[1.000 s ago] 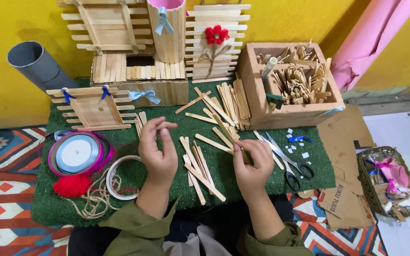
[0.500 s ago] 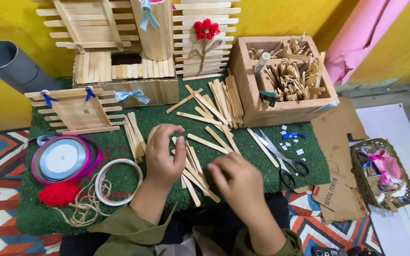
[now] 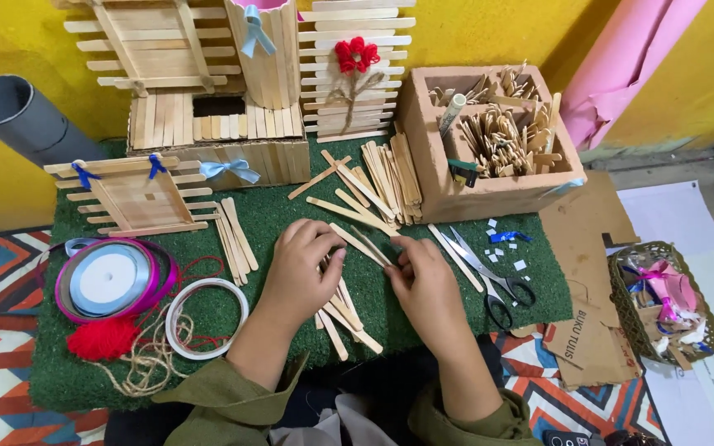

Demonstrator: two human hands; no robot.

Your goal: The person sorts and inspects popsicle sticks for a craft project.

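Both my hands rest over a loose pile of wooden craft sticks [image 3: 342,318] on a green turf mat [image 3: 291,216]. My left hand [image 3: 301,272] lies palm down on the pile with its fingers curled. Just beside it, my right hand [image 3: 425,285] pinches the end of one wooden stick [image 3: 357,244] that slants up to the left between the two hands. More sticks [image 3: 386,177] lie scattered farther back on the mat.
Stick-built models [image 3: 208,91] stand at the back against a yellow wall. A cardboard box of sticks [image 3: 489,140] is at the right, scissors [image 3: 493,281] beside my right hand. Ribbon spools [image 3: 113,281], tape roll [image 3: 206,318], red pompom [image 3: 102,339] and twine lie left. A basket [image 3: 663,301] sits far right.
The view has shifted and closed in. My hands drew together over the stick pile; the right hand moved left and now pinches a single stick.
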